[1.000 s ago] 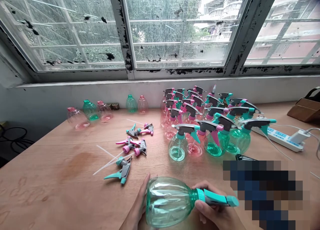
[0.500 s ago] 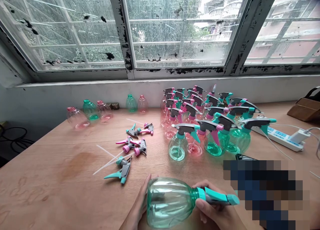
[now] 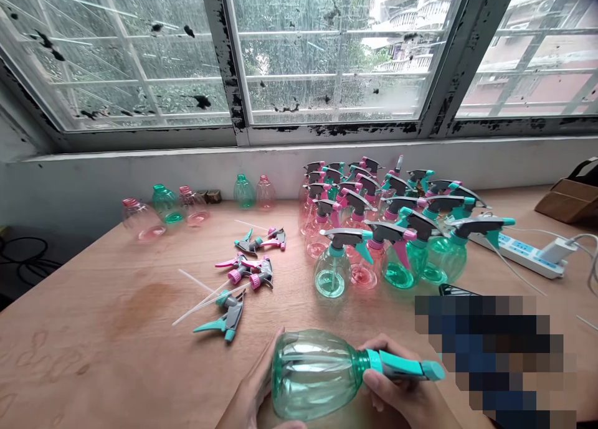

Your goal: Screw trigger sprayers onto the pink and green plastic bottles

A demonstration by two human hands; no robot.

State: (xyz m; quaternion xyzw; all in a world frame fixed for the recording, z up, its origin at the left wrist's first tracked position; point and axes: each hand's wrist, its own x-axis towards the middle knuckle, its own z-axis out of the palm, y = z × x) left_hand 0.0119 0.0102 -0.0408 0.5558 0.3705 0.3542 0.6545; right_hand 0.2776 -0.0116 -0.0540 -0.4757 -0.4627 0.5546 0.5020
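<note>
A clear green spray bottle (image 3: 313, 374) lies sideways in front of me, its base to the left and its turquoise and grey spray head (image 3: 406, 367) to the right. Around the base end is my left hand (image 3: 250, 388), the thumb showing under the bottle. My right hand (image 3: 397, 396) is closed about the neck and collar, thumb on the near side. Loose trigger spray heads lie beyond on the left: a turquoise one (image 3: 228, 317) nearest, pink ones (image 3: 261, 272) behind, with white dip tubes.
Assembled pink and green spray bottles (image 3: 332, 272) stand packed at the back right. Several bottles without heads (image 3: 142, 220) stand at the back left. A power strip (image 3: 527, 251), cables and a brown bag (image 3: 570, 195) lie at right; a blurred patch (image 3: 495, 354) hides the near right.
The spray bottle has shifted very slightly left. My left hand has moved a little, and its thumb now shows at the bottle's lower edge. The right hand keeps its hold on the neck.
</note>
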